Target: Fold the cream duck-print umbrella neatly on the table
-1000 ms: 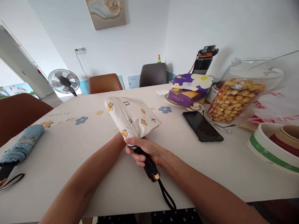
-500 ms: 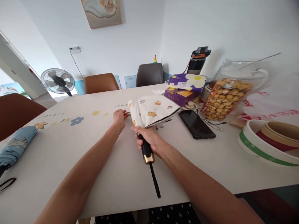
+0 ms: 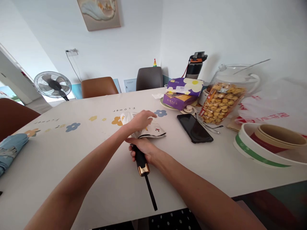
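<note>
A white folding umbrella (image 3: 157, 130) with small printed pictures lies over the middle of the table, its cloth loose and fanned out to the right. My right hand (image 3: 144, 148) is wrapped round the top of its black handle, which has a gold end and a black wrist strap (image 3: 151, 193). My left hand (image 3: 143, 120) lies across the top of the cloth, fingers stretched out to the right and apart. Part of the cloth is hidden under it. At the left edge rests a rolled blue umbrella (image 3: 11, 151).
Right of the umbrella lie a black phone (image 3: 194, 128) and glasses (image 3: 211, 125). Behind them stand purple boxes (image 3: 178, 100), a dark bottle (image 3: 194, 65) and a clear jug (image 3: 240, 75) near a bag of snacks (image 3: 219, 102). Paper bowls (image 3: 261, 156) sit at the right.
My left hand has moved from the umbrella's left side to over its cloth. The cloth has come down lower and spreads less to the right. My right hand keeps its hold on the handle.
</note>
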The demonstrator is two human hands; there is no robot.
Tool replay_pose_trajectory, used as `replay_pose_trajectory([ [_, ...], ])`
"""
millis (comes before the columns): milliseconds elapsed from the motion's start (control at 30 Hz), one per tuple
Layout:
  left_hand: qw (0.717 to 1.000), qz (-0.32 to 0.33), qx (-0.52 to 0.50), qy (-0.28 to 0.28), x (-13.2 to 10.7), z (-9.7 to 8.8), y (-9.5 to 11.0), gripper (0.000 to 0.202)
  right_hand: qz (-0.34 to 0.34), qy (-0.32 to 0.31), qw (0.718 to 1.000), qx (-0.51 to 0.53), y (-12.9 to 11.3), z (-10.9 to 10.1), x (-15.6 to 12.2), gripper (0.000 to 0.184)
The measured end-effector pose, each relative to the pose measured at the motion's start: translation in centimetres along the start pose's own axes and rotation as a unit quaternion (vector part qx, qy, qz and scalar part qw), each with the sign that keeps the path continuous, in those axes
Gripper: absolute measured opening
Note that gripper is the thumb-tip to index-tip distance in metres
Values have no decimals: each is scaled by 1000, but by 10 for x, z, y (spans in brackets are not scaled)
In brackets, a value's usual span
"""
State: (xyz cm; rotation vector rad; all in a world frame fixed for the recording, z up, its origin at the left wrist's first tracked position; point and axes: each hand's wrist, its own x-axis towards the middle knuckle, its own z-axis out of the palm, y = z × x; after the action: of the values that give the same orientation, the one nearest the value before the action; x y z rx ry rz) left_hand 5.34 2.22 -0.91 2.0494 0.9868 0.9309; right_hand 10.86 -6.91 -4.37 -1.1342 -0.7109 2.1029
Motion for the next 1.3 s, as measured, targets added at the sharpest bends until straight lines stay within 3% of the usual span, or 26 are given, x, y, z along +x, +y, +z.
replay_pose_trajectory([
  [67, 995, 25, 47, -84, 9, 13, 1, 29, -7, -11, 1000, 7, 1, -1, 1, 18],
  [133, 988, 20, 89, -124, 18, 23, -1, 30, -12, -19, 1000, 10, 2, -2, 2, 17],
  [267, 981, 42, 147, -121, 29, 34, -5, 24, -9, -24, 1000, 12, 3, -2, 1, 15],
  [367, 974, 91, 175, -111, 29, 29, 1, 22, -4, -28, 1000, 14, 2, -3, 1, 15],
  [467, 983, 97, 145, -56, 24, 9, 16, 21, -2, -34, 999, 20, 2, -3, 1, 16],
  [633, 991, 21, 2, 131, -9, -49, 35, 21, 2, -32, 999, 31, 2, -2, 2, 14],
  [733, 970, -6, -41, 242, -46, -80, 26, 22, 5, -43, 999, 34, 3, -2, 3, 12],
  [833, 945, -53, -24, 323, -87, -99, 4, 25, 5, -54, 998, 27, 4, -2, 4, 10],
  [1000, 936, -135, -86, 315, -127, -106, -34, 14, -1, -40, 999, -5, 2, 0, -1, 17],
  [1133, 927, -122, -143, 326, -134, -101, -47, 5, 7, -16, 1000, -4, -5, 3, -10, 22],
  [1300, 927, -97, -169, 320, -141, -101, -49, 4, 34, 5, 999, 27, -11, 4, -16, 44],
])
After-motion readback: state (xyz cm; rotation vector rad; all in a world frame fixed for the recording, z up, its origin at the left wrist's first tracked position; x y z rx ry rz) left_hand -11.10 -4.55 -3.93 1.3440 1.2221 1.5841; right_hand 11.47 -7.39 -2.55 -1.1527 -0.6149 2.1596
